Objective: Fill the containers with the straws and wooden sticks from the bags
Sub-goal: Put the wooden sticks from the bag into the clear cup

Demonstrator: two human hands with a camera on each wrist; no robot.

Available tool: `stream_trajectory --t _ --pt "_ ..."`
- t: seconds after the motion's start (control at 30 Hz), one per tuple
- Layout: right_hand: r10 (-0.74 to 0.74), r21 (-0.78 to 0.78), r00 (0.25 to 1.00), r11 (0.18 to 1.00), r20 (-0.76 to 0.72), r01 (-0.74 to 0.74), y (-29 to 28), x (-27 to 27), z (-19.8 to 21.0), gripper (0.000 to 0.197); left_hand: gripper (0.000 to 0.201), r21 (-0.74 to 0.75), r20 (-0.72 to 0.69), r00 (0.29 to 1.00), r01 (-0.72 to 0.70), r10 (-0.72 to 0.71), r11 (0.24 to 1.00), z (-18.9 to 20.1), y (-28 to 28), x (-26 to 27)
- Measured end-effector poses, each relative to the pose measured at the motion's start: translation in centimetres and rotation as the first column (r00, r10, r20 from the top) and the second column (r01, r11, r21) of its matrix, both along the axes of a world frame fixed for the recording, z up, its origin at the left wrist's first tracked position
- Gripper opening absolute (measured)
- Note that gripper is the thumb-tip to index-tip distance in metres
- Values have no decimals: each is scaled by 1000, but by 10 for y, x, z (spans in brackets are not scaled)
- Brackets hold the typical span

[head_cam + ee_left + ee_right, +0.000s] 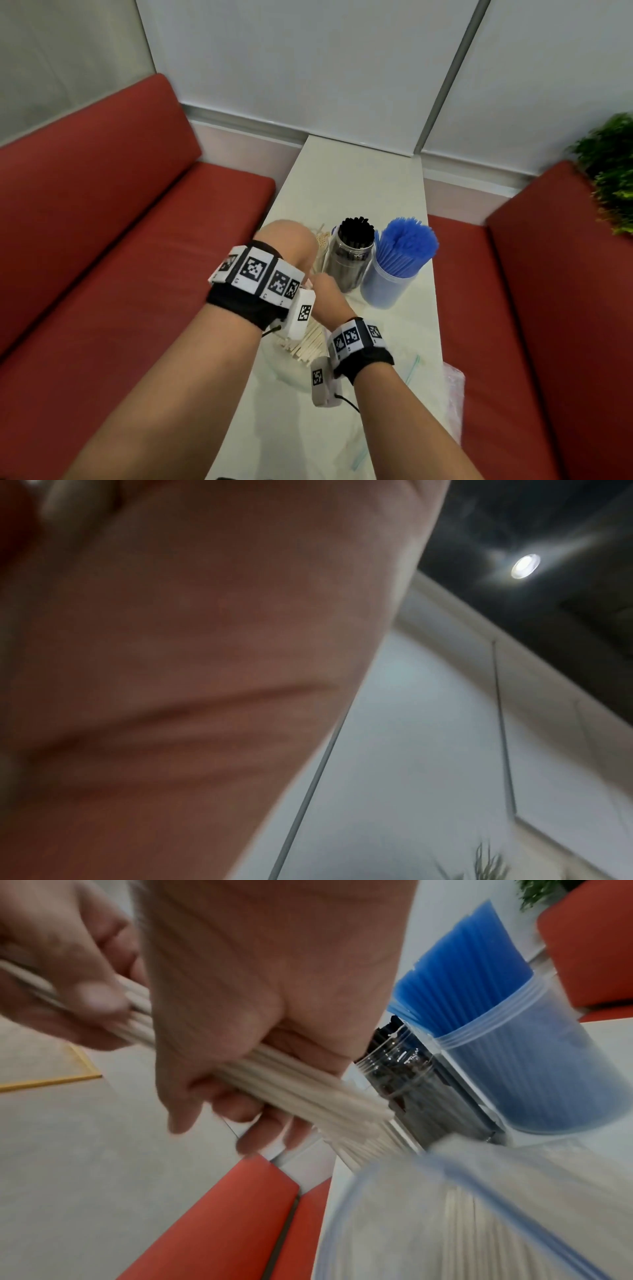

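Pale matt wooden sticks (308, 1096), clear glossy plastic jar (349, 263), translucent blue plastic straws (407, 243).

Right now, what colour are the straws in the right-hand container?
Blue. The straws fan out of a clear plastic container; the head view shows them best.

Blue straws (407, 246), black straws (356, 230), pale wooden sticks (308, 1096), red benches (102, 222)

Head view looks down from above onto the surface (359, 192); right wrist sits close, sharing its blue straws (455, 969); left wrist faces the ceiling.
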State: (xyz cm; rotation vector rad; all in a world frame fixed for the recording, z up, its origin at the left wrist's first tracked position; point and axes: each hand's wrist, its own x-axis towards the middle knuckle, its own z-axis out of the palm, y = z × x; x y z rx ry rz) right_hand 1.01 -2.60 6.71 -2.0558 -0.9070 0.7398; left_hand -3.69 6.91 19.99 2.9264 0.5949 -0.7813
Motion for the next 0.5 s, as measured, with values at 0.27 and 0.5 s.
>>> stream_trajectory --t 0.27,0.5 --pt "-164 276 958 934 -237 228 -3 -9 44 29 51 -149 672 740 149 -10 978 32 -7 14" --pt "-235 314 913 886 -334 342 -12 -3 64 32 45 -637 765 212 385 608 667 18 0 16"
